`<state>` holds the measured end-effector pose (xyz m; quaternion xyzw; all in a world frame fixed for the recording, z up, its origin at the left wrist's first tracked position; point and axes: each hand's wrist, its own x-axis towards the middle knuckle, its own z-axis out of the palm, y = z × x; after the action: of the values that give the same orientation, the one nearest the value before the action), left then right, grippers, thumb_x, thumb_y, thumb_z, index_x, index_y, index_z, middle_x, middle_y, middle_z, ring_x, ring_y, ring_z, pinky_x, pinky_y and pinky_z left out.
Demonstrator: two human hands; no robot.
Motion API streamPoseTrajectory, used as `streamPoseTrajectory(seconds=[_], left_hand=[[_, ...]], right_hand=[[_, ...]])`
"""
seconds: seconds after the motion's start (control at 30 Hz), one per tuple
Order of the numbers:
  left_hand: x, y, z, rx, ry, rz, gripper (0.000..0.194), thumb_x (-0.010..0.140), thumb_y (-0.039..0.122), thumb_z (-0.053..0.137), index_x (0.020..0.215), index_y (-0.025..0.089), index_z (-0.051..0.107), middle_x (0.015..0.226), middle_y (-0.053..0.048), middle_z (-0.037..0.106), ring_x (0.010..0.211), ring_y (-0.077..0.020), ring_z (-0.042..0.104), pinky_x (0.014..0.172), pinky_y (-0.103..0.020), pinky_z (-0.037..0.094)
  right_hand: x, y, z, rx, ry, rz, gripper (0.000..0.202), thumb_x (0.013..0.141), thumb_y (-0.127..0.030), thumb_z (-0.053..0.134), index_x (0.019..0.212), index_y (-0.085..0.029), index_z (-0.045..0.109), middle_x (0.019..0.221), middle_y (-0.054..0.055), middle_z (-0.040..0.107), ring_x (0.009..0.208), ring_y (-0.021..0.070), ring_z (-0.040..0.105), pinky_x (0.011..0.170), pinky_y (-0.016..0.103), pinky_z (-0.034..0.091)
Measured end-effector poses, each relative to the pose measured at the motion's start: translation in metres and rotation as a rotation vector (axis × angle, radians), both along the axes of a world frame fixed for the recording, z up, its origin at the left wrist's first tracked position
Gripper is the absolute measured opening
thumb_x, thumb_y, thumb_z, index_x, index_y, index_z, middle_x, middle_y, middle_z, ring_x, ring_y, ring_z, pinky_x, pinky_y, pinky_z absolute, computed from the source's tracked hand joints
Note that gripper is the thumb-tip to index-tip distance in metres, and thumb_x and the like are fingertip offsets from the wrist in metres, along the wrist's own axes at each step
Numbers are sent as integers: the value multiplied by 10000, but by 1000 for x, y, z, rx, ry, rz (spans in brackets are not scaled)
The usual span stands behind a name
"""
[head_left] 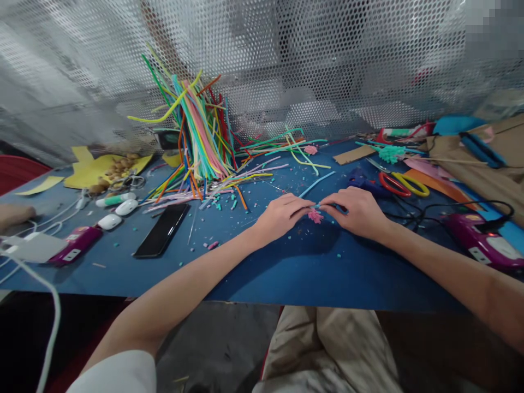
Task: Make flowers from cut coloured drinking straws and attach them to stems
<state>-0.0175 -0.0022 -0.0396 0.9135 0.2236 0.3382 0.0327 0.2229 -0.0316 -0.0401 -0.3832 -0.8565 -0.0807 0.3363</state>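
Note:
My left hand [282, 214] and my right hand [352, 210] meet above the front part of the table, both with fingers pinched. Between their fingertips shows a bit of light blue pipe cleaner [317, 177], whose free end slants up and away to the right behind my left fingers. Just below the fingertips is a small pink fuzzy cluster [315, 216]; whether it is joined to the blue piece I cannot tell. The exact grip is partly hidden by the fingers.
A large bundle of coloured pipe cleaners [204, 131] stands at the back left. A phone [161, 230] lies left of my hands. To the right are scissors [395, 184], a turquoise cluster [392, 154], cables and a purple power strip [483, 243]. Perforated metal mesh [327, 71] rises behind.

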Motion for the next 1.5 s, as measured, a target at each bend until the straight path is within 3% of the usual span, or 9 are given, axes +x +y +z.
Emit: streamPoseTrajectory(seconds=[0.33, 0.73, 0.9, 1.03, 1.17, 1.27, 1.37, 1.5], left_hand=[[1, -5, 5, -7, -7, 47, 196, 987, 300, 554, 1004, 198, 721, 938, -35, 769, 861, -134, 698, 853, -271, 536], [-1, -2, 4, 6, -20, -6, 187, 993, 272, 543, 1005, 206, 717, 965, -34, 775, 861, -123, 706, 872, -274, 532], [-4, 6, 3, 47, 103, 143, 287, 956, 439, 587, 1157, 254, 676, 1079, -30, 754, 995, -179, 686, 932, -339, 485], [-15, 14, 14, 124, 7, 397, 506, 921, 500, 612, 1362, 265, 534, 1360, -82, 612, 1270, -259, 519, 1094, -444, 360], [-23, 17, 24, 162, -106, 522, 314, 920, 492, 610, 1138, 268, 641, 1363, -63, 572, 1270, -283, 448, 1098, -478, 310], [-22, 18, 22, 148, -50, 514, 245, 927, 486, 601, 985, 263, 683, 1261, -53, 612, 1214, -284, 458, 1059, -482, 316], [-16, 22, 11, 102, 82, 435, 276, 932, 498, 587, 950, 243, 691, 1067, -61, 660, 1104, -263, 504, 991, -447, 367], [-12, 31, -5, 86, 212, 413, 298, 895, 505, 638, 830, 220, 695, 976, -76, 661, 1049, -275, 513, 912, -436, 387]], right_hand=[[-1, -1, -2, -14, 6, -1, 194, 965, -361, 589, 938, -236, 735, 798, 18, 760, 721, 167, 654, 718, 322, 419], [-3, -1, -2, 52, -6, -4, 196, 961, -370, 600, 901, -238, 732, 708, -2, 715, 676, 146, 641, 747, 320, 414], [1, 3, 0, 2, -3, -89, 200, 962, -375, 583, 891, -245, 716, 712, 4, 718, 679, 167, 643, 746, 344, 420], [14, 9, 7, -88, 245, -275, 190, 952, -414, 582, 919, -252, 676, 677, 3, 704, 579, 169, 609, 645, 348, 434], [30, 22, 6, -252, 647, -269, 236, 950, -492, 562, 947, -263, 616, 672, 13, 702, 452, 145, 518, 477, 324, 388], [34, 31, 1, -327, 831, -226, 283, 914, -552, 591, 923, -269, 595, 665, 19, 700, 415, 138, 478, 425, 317, 366], [32, 36, -3, -376, 965, -172, 306, 899, -570, 603, 897, -265, 569, 654, 24, 693, 424, 137, 494, 429, 310, 399], [25, 33, -2, -429, 1003, -129, 285, 884, -542, 636, 899, -261, 591, 694, 35, 708, 492, 148, 544, 470, 308, 442]])
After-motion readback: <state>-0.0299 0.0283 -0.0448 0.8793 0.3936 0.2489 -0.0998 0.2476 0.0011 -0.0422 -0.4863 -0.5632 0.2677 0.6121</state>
